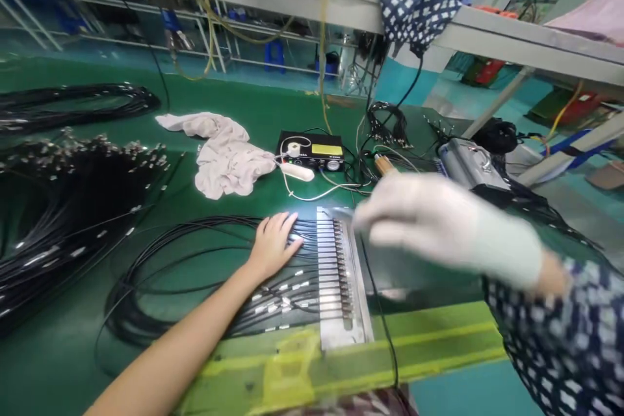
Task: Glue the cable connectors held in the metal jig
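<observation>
My left hand [273, 244], bare, lies with its fingers spread on a row of thin black cables [185, 227]. The cable ends sit side by side in the slots of a metal fixture [327, 331] at the front of the bench. Several cables carry small white labels [287, 302]. My right hand [414, 214], in a white glove, is above the right side of the fixture and blurred by motion. Its fingers are curled together near the fixture's far end; a grey streak shows by the fingertips, too smeared to name.
A black control box [312, 151] with a dial stands behind the fixture, beside a crumpled white cloth [229, 156]. Large bundles of black cable [63, 208] lie at left. A silver-grey device [472, 166] stands at right. Yellow tape [292, 370] covers the green bench's front edge.
</observation>
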Available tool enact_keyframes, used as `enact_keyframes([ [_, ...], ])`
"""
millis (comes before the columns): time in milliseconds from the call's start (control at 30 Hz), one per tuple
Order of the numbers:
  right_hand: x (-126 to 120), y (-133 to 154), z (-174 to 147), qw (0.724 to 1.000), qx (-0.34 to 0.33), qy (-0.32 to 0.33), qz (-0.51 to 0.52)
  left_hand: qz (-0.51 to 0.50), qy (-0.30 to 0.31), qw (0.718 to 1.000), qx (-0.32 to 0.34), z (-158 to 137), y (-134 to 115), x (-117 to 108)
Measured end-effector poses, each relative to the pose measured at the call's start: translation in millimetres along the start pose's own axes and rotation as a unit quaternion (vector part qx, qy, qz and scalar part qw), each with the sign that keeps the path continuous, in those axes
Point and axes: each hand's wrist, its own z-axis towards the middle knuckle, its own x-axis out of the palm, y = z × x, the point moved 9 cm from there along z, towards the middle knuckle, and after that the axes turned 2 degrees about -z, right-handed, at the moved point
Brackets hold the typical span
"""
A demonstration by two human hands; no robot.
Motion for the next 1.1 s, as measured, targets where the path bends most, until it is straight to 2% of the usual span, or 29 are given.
enact_keyframes([
  [67, 70.9, 20.6, -55.7, 0.997, -0.019, 0.036, -0.058, 0.002, 0.002, 1.000, 0.002, 0.7, 0.7, -1.3],
  [133, 142.4, 20.8, -93.2, 0.994, -0.007, 0.066, -0.082, 0.004, 0.008, 1.000, 0.005, 3.3, -0.1, -4.8],
  [200, 189.2, 14.2, -112.6, 0.995, 0.004, 0.066, -0.076, 0.004, 0.021, 1.000, 0.008, 6.2, -5.6, -13.4],
  [233, 201.2, 9.4, -117.9, 0.997, 0.012, 0.061, -0.051, 0.003, 0.029, 0.999, 0.012, 6.1, -11.5, -20.4],
  [300, 204.3, 1.6, -125.1, 0.999, 0.017, 0.038, 0.035, -0.005, 0.045, 0.999, 0.025, -1.3, -30.4, -38.9],
  [400, 182.1, -15.9, -136.1, 0.988, 0.051, -0.035, 0.140, -0.032, 0.081, 0.995, 0.038, -40.5, -67.6, -62.3],
  [467, 172.4, -34.6, -145.5, 0.980, 0.124, -0.081, 0.134, -0.064, 0.130, 0.989, 0.025, -84.7, -86.7, -59.4],
  [500, 172.3, -42.6, -149.8, 0.976, 0.163, -0.089, 0.112, -0.090, 0.163, 0.983, 0.006, -109.4, -91.8, -50.3],
  [567, 179.6, -51.3, -154.6, 0.972, 0.216, -0.073, 0.059, -0.211, 0.213, 0.948, -0.106, -157.6, -87.6, -21.3],
  [633, 189.1, -51.8, -154.8, 0.970, 0.238, -0.046, 0.015, -0.318, 0.197, 0.909, -0.183, -190.3, -83.3, 6.1],
  [667, 192.6, -50.6, -154.4, 0.969, 0.244, -0.041, 0.003, -0.378, 0.190, 0.881, -0.213, -200.8, -82.4, 20.9],
  [733, 197.4, -47.9, -153.7, 0.966, 0.252, -0.049, 0.006, -0.501, 0.183, 0.802, -0.269, -212.0, -84.2, 48.6],
  [800, 200.7, -47.4, -154.9, 0.962, 0.259, -0.080, 0.035, -0.607, 0.176, 0.706, -0.319, -215.1, -90.0, 68.4],
  [867, 202.3, -52.0, -159.8, 0.951, 0.273, -0.127, 0.071, -0.681, 0.145, 0.628, -0.348, -213.5, -95.2, 73.4],
  [900, 203.0, -56.4, -163.4, 0.943, 0.284, -0.149, 0.091, -0.706, 0.126, 0.601, -0.352, -212.0, -97.5, 70.9],
  [1000, 206.2, -74.4, -173.3, 0.910, 0.319, -0.184, 0.189, -0.765, 0.095, 0.544, -0.331, -205.9, -107.8, 52.7],
  [1033, 209.3, -81.0, -175.3, 0.890, 0.334, -0.185, 0.249, -0.784, 0.095, 0.525, -0.319, -203.1, -112.8, 46.0],
  [1067, 214.0, -86.9, -176.7, 0.857, 0.355, -0.184, 0.326, -0.801, 0.099, 0.506, -0.305, -199.8, -118.0, 40.0],
  [1100, 220.5, -90.3, -176.8, 0.811, 0.375, -0.180, 0.411, -0.816, 0.103, 0.489, -0.291, -195.9, -123.1, 35.1],
])
